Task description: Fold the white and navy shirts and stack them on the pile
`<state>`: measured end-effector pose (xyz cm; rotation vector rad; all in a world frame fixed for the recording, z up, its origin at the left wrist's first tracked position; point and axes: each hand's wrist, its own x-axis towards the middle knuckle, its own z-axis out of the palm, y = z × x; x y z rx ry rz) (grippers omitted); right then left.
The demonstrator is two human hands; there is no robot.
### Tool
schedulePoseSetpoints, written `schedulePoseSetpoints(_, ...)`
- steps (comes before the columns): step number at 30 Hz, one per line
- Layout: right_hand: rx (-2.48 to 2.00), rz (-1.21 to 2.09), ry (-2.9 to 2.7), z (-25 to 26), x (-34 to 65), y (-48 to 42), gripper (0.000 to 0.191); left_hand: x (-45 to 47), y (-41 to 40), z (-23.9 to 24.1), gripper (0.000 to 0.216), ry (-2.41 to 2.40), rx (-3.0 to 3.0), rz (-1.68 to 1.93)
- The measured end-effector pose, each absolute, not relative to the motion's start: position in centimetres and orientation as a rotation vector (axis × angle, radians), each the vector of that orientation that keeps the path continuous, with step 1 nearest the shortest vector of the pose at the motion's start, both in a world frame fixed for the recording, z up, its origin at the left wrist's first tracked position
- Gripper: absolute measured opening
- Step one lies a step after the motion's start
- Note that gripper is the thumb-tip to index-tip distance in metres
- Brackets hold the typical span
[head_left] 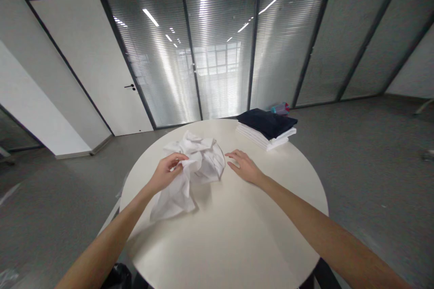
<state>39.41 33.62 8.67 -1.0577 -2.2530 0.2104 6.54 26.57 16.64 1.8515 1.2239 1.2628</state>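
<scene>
A crumpled white cloth garment (203, 160) lies bunched on the round white table (244, 239), with one part trailing toward the near left. My left hand (167, 171) pinches a fold of it between thumb and fingers, lifting that fold slightly. Just right of the bunched fabric is my right hand (246, 167), its fingers apart and pointing at the cloth, with nothing in it. The garment's exact kind cannot be made out from its folds.
At the table's far right edge sits a stack of folded white cloths (266, 140) with a dark navy folded garment (267, 122) on top. Behind it shows a small colourful item (280, 108). A glass partition with blinds (220, 54) and a white door (91, 63) stand beyond.
</scene>
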Motion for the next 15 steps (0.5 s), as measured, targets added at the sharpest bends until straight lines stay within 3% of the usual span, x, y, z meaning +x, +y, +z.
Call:
schedulePoseSetpoints(5, -0.873, 0.293, -2.443, 11.2, 36.3, 30.8, 0.064, 2.5, 21.0, 19.0, 0.033, 1.180, 1.626, 1.403)
schedulePoseSetpoints(6, -0.831, 0.309, -2.510, 11.5, 35.4, 30.3, 0.061, 1.8, 20.5, 19.2, 0.036, 1.213, 1.614, 1.354)
schedulePoseSetpoints(10, -0.820, 0.335, -2.538, 12.4, 32.7, 29.5, 0.016, -0.2, 19.1, 20.0, 0.031, 1.317, 1.721, 1.080)
schedulePoseSetpoints(12, -0.820, 0.401, -2.385, 13.6, 33.0, 30.1, 0.016, -1.5, 18.0, 20.6, 0.026, 1.355, 1.760, 1.132)
schedulePoseSetpoints(15, -0.825, 0.444, -2.042, 16.7, 35.4, 31.9, 0.015, -4.7, 16.6, 21.4, 0.022, 1.466, 1.594, 1.522)
